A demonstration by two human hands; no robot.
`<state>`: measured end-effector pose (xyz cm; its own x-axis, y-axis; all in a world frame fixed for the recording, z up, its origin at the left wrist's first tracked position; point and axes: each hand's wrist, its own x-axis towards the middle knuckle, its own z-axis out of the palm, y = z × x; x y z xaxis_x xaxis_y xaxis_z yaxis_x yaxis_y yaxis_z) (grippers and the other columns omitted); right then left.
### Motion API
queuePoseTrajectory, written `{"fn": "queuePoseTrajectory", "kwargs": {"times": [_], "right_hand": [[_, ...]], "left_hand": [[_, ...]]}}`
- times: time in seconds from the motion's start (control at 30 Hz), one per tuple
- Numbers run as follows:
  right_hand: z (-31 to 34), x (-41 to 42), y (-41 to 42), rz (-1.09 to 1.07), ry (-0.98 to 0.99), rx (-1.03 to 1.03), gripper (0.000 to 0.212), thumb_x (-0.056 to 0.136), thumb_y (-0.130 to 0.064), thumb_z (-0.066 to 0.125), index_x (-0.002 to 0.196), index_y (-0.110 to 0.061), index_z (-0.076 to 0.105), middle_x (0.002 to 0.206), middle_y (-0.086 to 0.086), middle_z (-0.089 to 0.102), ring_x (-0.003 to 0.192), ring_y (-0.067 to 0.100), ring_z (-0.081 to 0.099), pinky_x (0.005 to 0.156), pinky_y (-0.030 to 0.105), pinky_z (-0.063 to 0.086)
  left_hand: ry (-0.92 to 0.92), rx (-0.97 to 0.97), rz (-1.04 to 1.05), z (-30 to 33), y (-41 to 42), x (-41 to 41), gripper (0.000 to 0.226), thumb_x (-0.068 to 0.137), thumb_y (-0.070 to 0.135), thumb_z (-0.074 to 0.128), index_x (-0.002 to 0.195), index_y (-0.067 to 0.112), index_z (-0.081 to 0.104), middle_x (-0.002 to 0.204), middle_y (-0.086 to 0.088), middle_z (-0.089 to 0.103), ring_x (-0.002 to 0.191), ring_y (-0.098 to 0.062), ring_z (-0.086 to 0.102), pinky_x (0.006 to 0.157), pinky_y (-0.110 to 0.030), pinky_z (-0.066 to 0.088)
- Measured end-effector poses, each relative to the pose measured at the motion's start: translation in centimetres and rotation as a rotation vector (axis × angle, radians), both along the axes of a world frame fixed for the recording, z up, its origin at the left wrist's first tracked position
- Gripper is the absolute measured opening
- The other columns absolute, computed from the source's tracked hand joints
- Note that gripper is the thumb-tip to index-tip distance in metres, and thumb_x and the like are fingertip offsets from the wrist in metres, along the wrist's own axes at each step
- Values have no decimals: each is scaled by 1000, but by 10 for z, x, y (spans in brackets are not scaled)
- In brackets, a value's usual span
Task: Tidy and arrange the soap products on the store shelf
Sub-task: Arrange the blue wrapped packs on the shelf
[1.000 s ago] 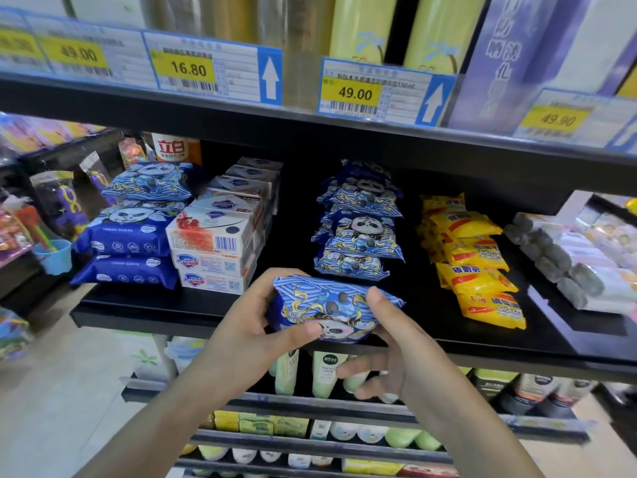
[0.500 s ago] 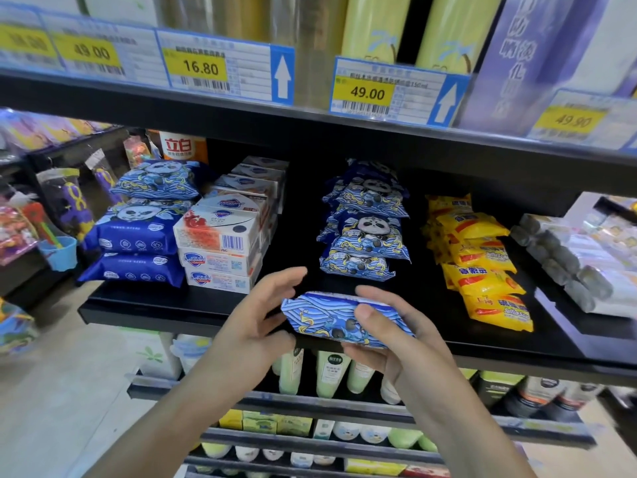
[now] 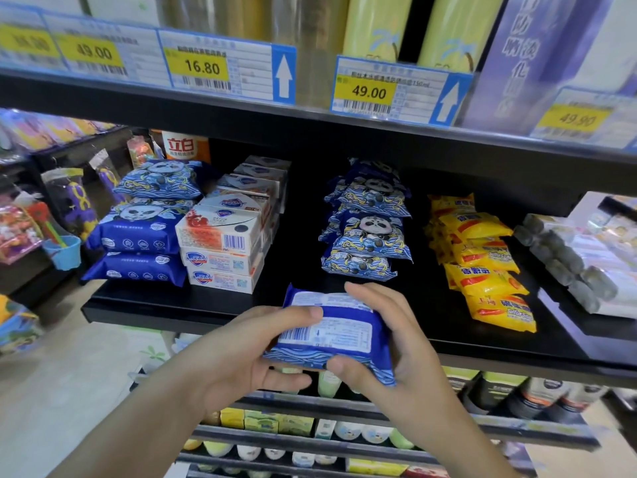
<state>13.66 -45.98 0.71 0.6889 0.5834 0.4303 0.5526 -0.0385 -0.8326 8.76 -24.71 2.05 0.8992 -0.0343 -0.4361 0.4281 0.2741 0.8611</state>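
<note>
Both the left hand (image 3: 241, 353) and the right hand (image 3: 396, 353) grip one blue soap pack (image 3: 331, 334), label side up, just in front of the black shelf (image 3: 193, 305) edge.

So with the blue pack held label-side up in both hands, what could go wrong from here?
1. The blue soap pack shows its barcode side; shelved so, it would mismatch the panda-face row.
2. That row leans and overlaps; pushing the pack in might topple it.
3. The left hand and right hand grip only its edges; the wrapper may slip.
</note>
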Motion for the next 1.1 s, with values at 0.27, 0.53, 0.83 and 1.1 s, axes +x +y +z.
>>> {"fn": "queuePoseTrajectory", "kwargs": {"times": [0.27, 0.53, 0.83, 1.1], "right_hand": [[-5, 5, -8, -26, -70, -70, 92, 83, -49, 84, 157, -47, 30, 167, -19, 19, 155, 12, 27, 114, 33, 46], [1, 1, -11, -159, 185, -32, 87, 74, -80, 68, 150, -62, 29, 157, -29, 32, 125, 12, 61, 89, 35, 59], [20, 3, -6, -144, 648, -74, 66, 69, -88, 56, 123, -53, 63, 118, -16, 71, 72, 20, 70, 53, 33, 53], [24, 6, 3, 106, 946, 85, 70, 74, -73, 74, 128, -29, 68, 129, 6, 71, 91, 30, 73, 62, 36, 60]], "left_hand": [[-109, -24, 56, -3, -4, -10, 69, 63, 41, 93, 125, 16, 72, 117, -11, 78, 86, -15, 76, 57, -23, 59], [-300, 108, 68, -1, -2, -14, 43, 78, 38, 83, 118, 43, 69, 125, 4, 75, 104, -12, 75, 66, -22, 58], [-606, 146, 140, -7, -4, -11, 51, 71, 26, 88, 115, 42, 68, 121, -1, 76, 106, -16, 74, 76, -23, 59], [-740, 318, 111, -12, -1, -8, 49, 73, 18, 87, 117, 27, 68, 127, -4, 70, 111, -22, 69, 93, -31, 57]]}}
